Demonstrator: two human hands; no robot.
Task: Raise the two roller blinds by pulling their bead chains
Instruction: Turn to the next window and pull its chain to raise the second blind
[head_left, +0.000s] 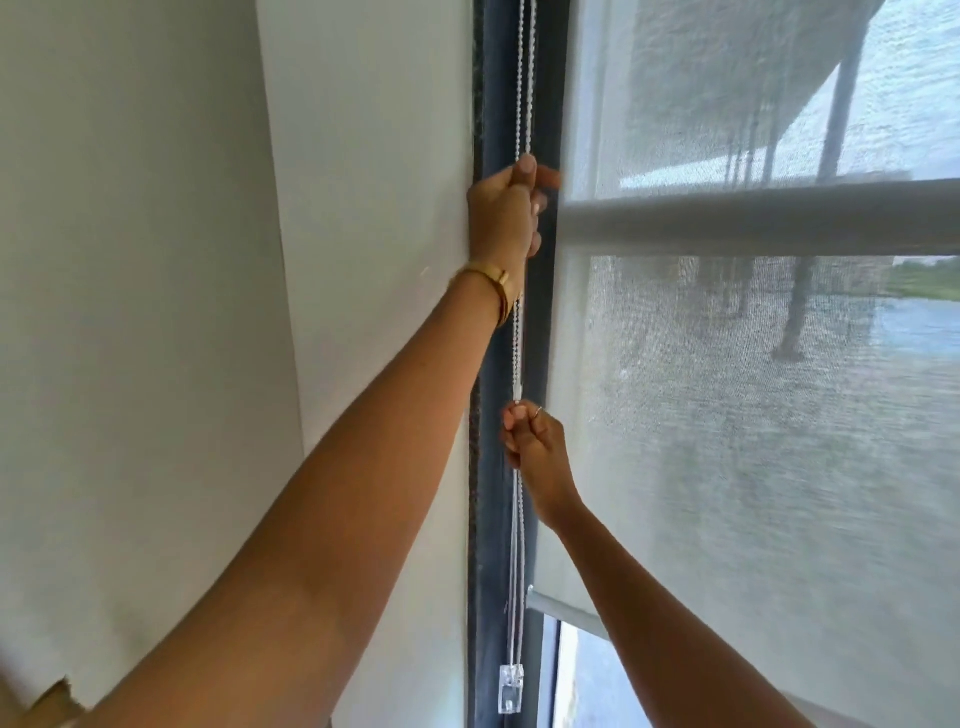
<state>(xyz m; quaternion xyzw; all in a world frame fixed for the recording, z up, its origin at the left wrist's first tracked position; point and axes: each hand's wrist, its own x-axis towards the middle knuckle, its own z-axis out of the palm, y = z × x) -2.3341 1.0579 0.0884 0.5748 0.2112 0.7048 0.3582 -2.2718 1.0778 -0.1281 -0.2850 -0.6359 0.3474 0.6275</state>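
- Up high, my left hand (506, 215) clenches the white beaded bead chain (523, 93) beside the dark frame (488, 364).
- Lower, my right hand (535, 452) pinches the same chain.
- Sheer woven roller blind (753, 415) hangs right.

Blind (753, 415) sheer woven mesh cloth; bead chain (519, 338) white plastic; wall (130, 260) matt.

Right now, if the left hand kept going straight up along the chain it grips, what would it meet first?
Nothing close: above the left hand only the bead chain runs up the dark window frame to the picture's top edge. What lies beyond is out of view.
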